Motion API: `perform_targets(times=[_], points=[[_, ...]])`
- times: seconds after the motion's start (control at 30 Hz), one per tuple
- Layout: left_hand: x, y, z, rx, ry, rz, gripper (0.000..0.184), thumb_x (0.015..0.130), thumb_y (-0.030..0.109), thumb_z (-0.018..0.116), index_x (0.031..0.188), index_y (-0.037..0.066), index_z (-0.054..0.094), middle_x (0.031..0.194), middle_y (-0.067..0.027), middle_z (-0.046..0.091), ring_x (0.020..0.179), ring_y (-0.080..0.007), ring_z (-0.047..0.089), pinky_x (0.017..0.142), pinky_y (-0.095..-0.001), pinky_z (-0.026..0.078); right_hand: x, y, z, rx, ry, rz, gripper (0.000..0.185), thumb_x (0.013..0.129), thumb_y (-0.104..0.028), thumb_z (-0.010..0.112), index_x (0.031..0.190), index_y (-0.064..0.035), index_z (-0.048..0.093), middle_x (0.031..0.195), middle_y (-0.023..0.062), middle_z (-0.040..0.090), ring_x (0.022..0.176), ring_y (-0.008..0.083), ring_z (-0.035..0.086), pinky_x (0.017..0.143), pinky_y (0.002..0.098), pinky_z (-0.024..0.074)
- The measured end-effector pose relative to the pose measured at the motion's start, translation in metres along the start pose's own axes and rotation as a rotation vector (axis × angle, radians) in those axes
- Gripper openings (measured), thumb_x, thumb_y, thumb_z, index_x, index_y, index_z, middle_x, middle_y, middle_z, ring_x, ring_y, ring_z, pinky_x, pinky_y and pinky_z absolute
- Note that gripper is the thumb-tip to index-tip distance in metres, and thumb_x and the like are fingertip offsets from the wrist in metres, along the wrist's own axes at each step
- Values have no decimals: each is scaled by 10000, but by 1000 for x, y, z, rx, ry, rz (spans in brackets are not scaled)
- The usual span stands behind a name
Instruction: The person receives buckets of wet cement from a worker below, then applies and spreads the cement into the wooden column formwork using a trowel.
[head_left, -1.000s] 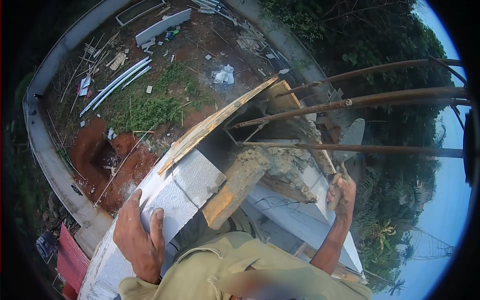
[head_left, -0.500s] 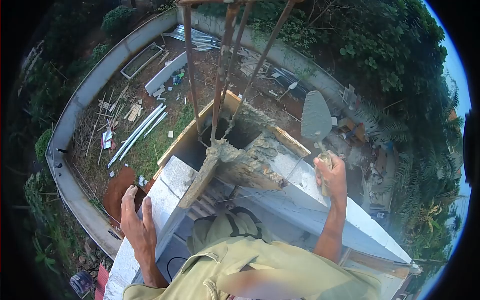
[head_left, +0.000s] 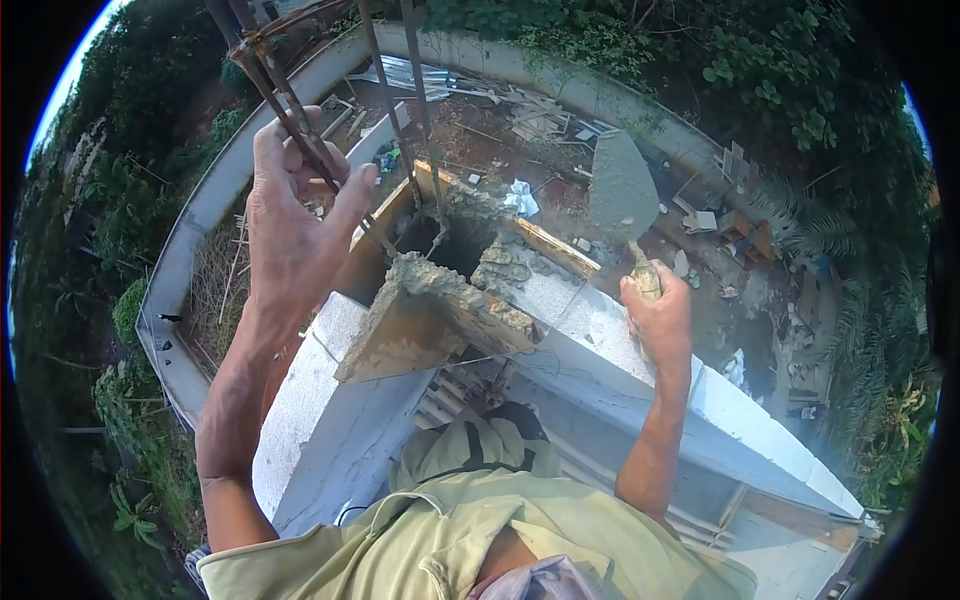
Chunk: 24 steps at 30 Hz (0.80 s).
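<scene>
My right hand (head_left: 660,310) is closed round the handle of a masonry trowel (head_left: 622,190). Its blade points up and away, coated with grey mortar. Raised on the left, my left hand (head_left: 300,210) is at the rusty rebar (head_left: 270,80), which passes in front of its fingers. The fingers are partly curled and the thumb stands apart; firm contact cannot be made out. Between my hands, a column form with wooden boards (head_left: 555,248) surrounds a dark cavity. Rough concrete (head_left: 440,285) lines its near edge, and several bars rise from it.
White block walls (head_left: 325,370) run from the column toward me on both sides. Far below lies a yard with scattered boards (head_left: 545,115), bounded by a curved concrete wall (head_left: 195,235). Trees (head_left: 780,80) stand beyond it.
My left hand has risen from beside the left block wall to the rebar. The view has shifted, and the bars appear farther left. My right hand still holds the trowel.
</scene>
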<state>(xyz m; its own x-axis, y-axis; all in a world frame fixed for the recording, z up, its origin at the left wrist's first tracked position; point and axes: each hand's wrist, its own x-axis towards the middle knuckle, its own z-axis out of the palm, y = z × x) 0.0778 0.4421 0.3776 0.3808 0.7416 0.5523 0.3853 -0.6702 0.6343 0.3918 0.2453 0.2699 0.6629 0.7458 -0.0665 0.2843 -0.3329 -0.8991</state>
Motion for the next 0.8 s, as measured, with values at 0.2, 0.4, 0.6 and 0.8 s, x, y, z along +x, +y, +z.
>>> perform_targets(times=[0.2, 0.4, 0.6, 0.8], points=[[-19, -17, -6, -5, 166, -137, 432, 878, 18, 747, 1212, 35, 473, 959, -54, 591, 893, -108, 608, 826, -329, 550, 1, 4, -1, 4, 31, 12, 341, 866, -203, 765, 1055, 66, 674, 757, 97, 671, 663, 136, 589, 626, 351, 505], [-11, -16, -10, -53, 73, -148, 418, 896, 15, 757, 1201, 37, 473, 960, -37, 585, 892, -107, 609, 860, -337, 554, -2, -1, 3, -120, 39, -64, 360, 859, -215, 777, 1058, 70, 682, 814, 178, 711, 687, 202, 646, 684, 377, 530], [5, -17, 13, -120, 49, -105, 465, 905, 13, 753, 1222, 43, 414, 943, -32, 564, 881, -102, 601, 850, -322, 549, -1, -8, 1, -191, 75, -94, 308, 862, -216, 776, 989, 43, 668, 784, 178, 697, 669, 222, 635, 665, 406, 516], [2, -24, 8, -63, 53, -108, 444, 908, -33, 715, 1216, 46, 405, 938, -21, 501, 838, -78, 527, 785, -276, 506, -6, -6, 4, -156, 94, -73, 305, 874, -221, 772, 989, 38, 661, 773, 174, 689, 655, 212, 617, 652, 396, 508]])
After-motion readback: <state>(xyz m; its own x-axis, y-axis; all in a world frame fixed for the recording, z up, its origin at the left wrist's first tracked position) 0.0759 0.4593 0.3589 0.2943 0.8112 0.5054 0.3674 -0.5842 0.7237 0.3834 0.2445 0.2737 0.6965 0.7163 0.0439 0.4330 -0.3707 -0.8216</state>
